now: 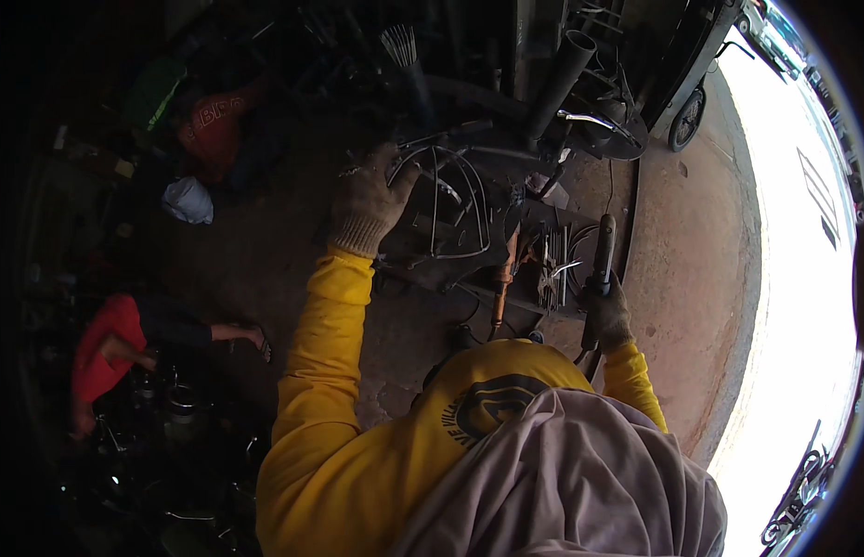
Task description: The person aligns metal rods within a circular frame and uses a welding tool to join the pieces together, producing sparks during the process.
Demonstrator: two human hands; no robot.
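Note:
My left hand (371, 204), in a tan knit glove, reaches to the left side of a bent metal rod frame (435, 204). Its thumb and forefinger are spread apart, with the frame's curved end beside them. The frame has an arched outline with inner rods and lies on a dark worktable (409, 227). At the table's right side, my gloved right hand (608, 316) is closed around a long tool with a grey-brown cylindrical body (606, 243) and a darker lower part. Its exact kind is unclear. An orange corded power tool (504, 278) lies between my hands.
Pliers and thin rods (552, 269) lie right of the orange tool. A wide dark pipe (562, 84) rises behind the table. To the left, a person in red (107, 348) sits low, with another red shirt (214, 125) farther back. A wheel (687, 119) stands at far right.

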